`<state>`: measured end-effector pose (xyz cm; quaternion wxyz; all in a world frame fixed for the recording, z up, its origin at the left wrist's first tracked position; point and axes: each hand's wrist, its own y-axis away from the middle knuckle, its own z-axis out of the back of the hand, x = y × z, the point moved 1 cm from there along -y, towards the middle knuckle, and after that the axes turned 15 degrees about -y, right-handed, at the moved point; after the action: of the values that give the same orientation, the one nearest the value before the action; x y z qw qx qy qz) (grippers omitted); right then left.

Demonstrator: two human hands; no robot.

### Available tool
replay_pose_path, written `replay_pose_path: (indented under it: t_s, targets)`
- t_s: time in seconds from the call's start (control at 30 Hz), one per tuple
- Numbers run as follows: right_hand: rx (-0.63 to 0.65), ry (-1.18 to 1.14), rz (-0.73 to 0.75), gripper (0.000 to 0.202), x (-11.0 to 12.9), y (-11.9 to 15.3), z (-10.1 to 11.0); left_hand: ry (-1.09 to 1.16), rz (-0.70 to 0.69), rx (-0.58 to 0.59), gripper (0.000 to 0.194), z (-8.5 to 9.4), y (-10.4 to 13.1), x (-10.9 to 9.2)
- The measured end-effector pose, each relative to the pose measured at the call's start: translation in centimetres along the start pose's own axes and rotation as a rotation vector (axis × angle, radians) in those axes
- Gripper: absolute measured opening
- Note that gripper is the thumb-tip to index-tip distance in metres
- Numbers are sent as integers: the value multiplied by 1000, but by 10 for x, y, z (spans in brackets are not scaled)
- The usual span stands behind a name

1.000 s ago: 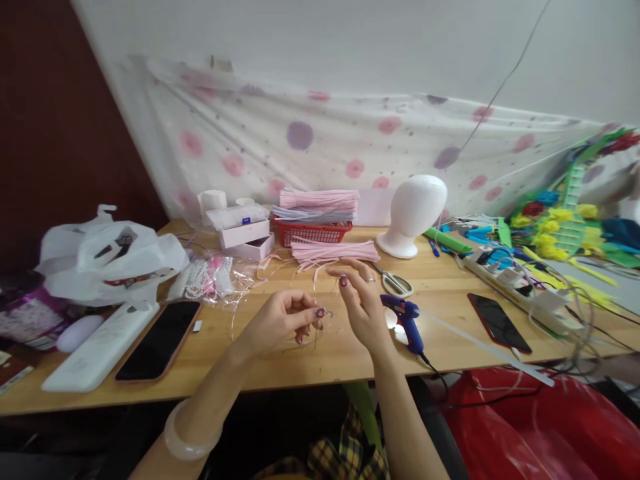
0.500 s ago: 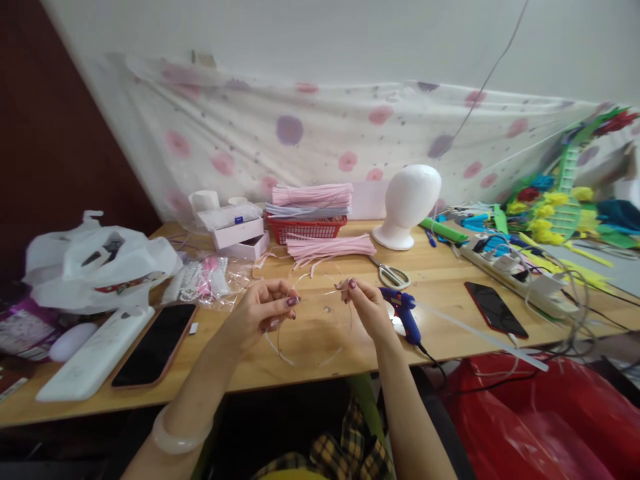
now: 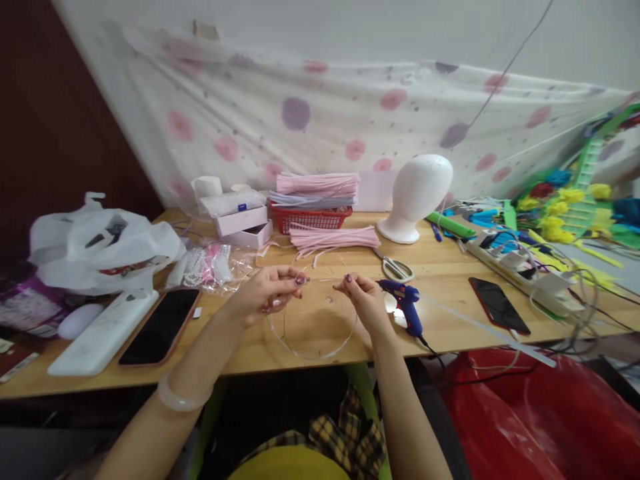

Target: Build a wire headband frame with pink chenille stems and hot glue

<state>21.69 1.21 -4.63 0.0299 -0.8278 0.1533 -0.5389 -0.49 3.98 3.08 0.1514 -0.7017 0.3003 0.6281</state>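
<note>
My left hand [image 3: 267, 293] is closed in a pinch on a thin, pale wire loop [image 3: 327, 357]. Opposite it, my right hand [image 3: 364, 299] pinches the loop's other side with thumb and forefinger. The loop hangs above the wooden table, its lower curve between my wrists, and a short thin stretch of wire spans the gap between my fingertips. Just right of my right hand lies a blue glue gun [image 3: 410, 310] with a long clear glue stick [image 3: 485, 327] in it. Beyond the hands are scissors [image 3: 399, 269] and a bundle of pink pipe cleaners [image 3: 335, 239].
At the back stand a red basket [image 3: 313, 220], small white boxes [image 3: 245, 221] and a foam head [image 3: 417, 200]. On the left lie a phone [image 3: 160, 327], a plastic bag [image 3: 100, 247] and bagged beads [image 3: 213, 265]. A power strip [image 3: 525, 277] and second phone [image 3: 499, 305] occupy the right.
My fingertips have come slightly closer together. The loop now hangs rounder, and its lower curve shows more plainly. The camera view has tilted a little, shifting the table upward.
</note>
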Motion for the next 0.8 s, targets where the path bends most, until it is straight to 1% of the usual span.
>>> replay_pose_path:
  t_s: [0.13,0.23,0.37,0.43,0.6,0.8]
  targets:
    - [-132,-53,6,33,-4,0,1,96,-1,-45,16,7,-8,1]
    - [-180,-72,-54,39,-2,4,1,154,-13,-97,11,13,-12,3]
    - [-152,-85,-190,46,-1,10,-5,187,-19,-145,10,18,-12,7]
    - [-129,-77,-228,45,-1,12,-10,187,-22,-161,9,19,-11,8]
    - [-141,-35,-226,43,4,12,-15,120,-36,-208,9,22,-9,7]
    - [-161,28,-230,51,8,9,-13,37,1,-217,10,26,-9,-1]
